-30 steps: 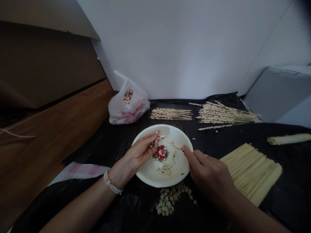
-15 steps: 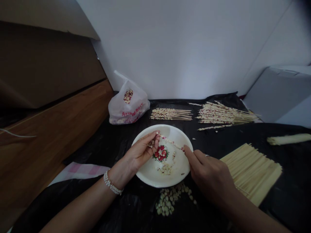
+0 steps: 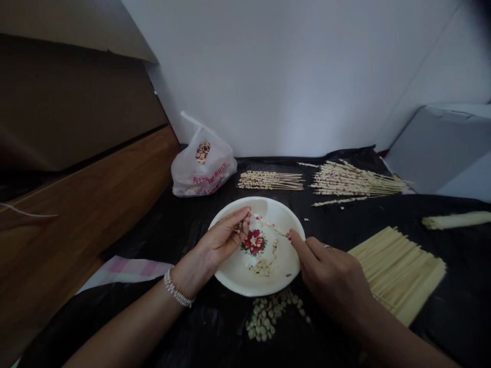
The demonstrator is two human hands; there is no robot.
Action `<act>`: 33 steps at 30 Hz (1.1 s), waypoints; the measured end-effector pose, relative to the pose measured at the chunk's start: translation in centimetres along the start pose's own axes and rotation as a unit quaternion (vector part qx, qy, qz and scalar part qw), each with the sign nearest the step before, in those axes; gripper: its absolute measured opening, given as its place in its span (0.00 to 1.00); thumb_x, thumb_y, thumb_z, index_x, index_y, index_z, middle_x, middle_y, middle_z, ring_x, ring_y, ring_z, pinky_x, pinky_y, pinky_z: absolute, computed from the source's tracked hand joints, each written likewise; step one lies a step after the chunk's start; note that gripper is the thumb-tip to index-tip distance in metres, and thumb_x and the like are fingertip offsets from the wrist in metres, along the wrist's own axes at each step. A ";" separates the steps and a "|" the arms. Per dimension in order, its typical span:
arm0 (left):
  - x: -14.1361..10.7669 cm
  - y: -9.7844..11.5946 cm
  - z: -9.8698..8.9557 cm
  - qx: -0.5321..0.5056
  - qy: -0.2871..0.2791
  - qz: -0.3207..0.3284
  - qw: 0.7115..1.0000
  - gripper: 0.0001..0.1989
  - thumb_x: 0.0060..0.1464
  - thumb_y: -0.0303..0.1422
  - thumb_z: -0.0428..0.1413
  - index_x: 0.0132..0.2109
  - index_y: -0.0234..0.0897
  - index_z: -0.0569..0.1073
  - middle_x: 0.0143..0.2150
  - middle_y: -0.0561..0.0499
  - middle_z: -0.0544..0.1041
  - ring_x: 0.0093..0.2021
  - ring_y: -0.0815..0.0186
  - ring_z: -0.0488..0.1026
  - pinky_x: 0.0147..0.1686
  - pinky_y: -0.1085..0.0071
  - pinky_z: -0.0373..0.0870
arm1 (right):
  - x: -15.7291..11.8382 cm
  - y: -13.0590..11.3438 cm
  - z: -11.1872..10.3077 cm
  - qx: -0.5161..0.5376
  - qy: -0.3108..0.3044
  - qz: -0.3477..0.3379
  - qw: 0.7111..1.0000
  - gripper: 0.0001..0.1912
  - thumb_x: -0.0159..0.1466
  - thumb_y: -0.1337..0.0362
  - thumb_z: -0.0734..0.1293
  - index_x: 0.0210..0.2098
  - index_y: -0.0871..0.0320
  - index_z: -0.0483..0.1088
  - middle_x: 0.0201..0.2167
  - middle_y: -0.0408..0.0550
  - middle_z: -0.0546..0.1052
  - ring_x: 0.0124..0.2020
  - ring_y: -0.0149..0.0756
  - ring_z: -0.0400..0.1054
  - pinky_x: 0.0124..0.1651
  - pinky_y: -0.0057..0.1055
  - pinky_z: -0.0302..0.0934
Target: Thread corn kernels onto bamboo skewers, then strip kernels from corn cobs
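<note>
Left hand (image 3: pixel 222 239): fingers pinched closed at the tip end of the skewer (image 3: pixel 270 225), over the far-left part of the plate (image 3: pixel 236 271); whether a kernel sits between the fingertips, cannot tell.
Right hand (image 3: pixel 330 273): closed on the butt end of the skewer, at the right rim of the plate.
Skewer: held above the plate, slanting from left hand to right hand; pale and reddish kernels are threaded along much of the visible length.
Plate: white, red flower print at centre; a small cluster of loose kernels (image 3: pixel 263 266) lies near its middle, so little stock is left in it.
Kernel pile (image 3: pixel 268 314): on the black sheet just in front of the plate, unthreaded.
Finished skewers (image 3: pixel 355 184): a large heap beyond and to the right of the plate; a smaller row (image 3: pixel 268 180) straight beyond it.
Bare sticks (image 3: pixel 399 271): a thick bundle to the right of the plate.
Bag (image 3: pixel 202 166): plastic, beyond-left of the plate, contents partly visible.
Progress (judged): many skewers done, one part-filled in hand, many sticks still bare.
</note>
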State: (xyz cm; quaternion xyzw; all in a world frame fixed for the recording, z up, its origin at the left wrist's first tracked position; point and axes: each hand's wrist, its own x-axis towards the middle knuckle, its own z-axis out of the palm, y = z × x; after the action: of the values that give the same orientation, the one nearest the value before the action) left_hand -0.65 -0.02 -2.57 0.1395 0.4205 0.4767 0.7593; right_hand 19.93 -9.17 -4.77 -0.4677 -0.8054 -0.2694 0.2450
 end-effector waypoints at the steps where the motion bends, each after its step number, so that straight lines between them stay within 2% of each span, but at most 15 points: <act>1: 0.0 0.0 0.0 0.001 -0.002 0.001 1.000 0.05 0.53 0.19 0.58 0.35 0.30 0.77 0.29 0.49 0.76 0.27 0.75 0.73 0.26 0.84 0.72 | 0.0 0.0 0.0 0.002 0.001 -0.001 1.000 0.19 0.64 0.77 0.58 0.51 0.70 0.72 0.24 0.46 0.71 0.20 0.30 0.59 0.25 0.32 0.49; 23: -0.4 -0.4 0.1 0.069 -0.057 0.006 0.996 0.03 0.53 0.20 0.59 0.36 0.25 0.77 0.29 0.49 0.75 0.24 0.77 0.69 0.25 0.84 0.69 | 0.0 -0.2 0.0 0.000 0.017 0.001 1.000 0.18 0.64 0.77 0.57 0.50 0.71 0.72 0.24 0.45 0.70 0.20 0.30 0.58 0.25 0.33 0.48; 28: -0.4 -0.3 0.5 0.005 -0.022 -0.027 0.999 0.03 0.56 0.22 0.57 0.36 0.26 0.76 0.31 0.47 0.76 0.29 0.73 0.73 0.28 0.81 0.73 | 0.0 0.1 0.2 -0.003 0.009 0.004 1.000 0.18 0.65 0.75 0.58 0.50 0.70 0.72 0.24 0.45 0.70 0.20 0.30 0.58 0.26 0.32 0.48; 30: -0.2 -0.2 0.4 -0.021 0.002 -0.031 0.999 0.07 0.56 0.18 0.54 0.39 0.27 0.75 0.34 0.45 0.77 0.33 0.70 0.76 0.34 0.78 0.76 | 0.0 0.2 0.3 -0.007 0.008 0.006 1.000 0.17 0.66 0.75 0.58 0.51 0.70 0.72 0.24 0.45 0.70 0.20 0.31 0.58 0.25 0.32 0.48; 33: 0.0 -0.2 0.2 -0.034 0.013 -0.025 0.999 0.19 0.52 0.10 0.47 0.45 0.27 0.75 0.38 0.44 0.78 0.39 0.67 0.78 0.42 0.76 0.76 | 0.0 0.2 0.3 -0.004 0.012 0.006 1.000 0.17 0.66 0.74 0.59 0.50 0.70 0.73 0.24 0.45 0.70 0.20 0.31 0.58 0.25 0.32 0.48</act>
State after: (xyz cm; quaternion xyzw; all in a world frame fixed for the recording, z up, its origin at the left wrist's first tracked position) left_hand -0.37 -0.07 -2.62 0.0966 0.4170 0.4738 0.7696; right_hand 20.05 -8.91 -4.90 -0.4700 -0.7988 -0.2764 0.2543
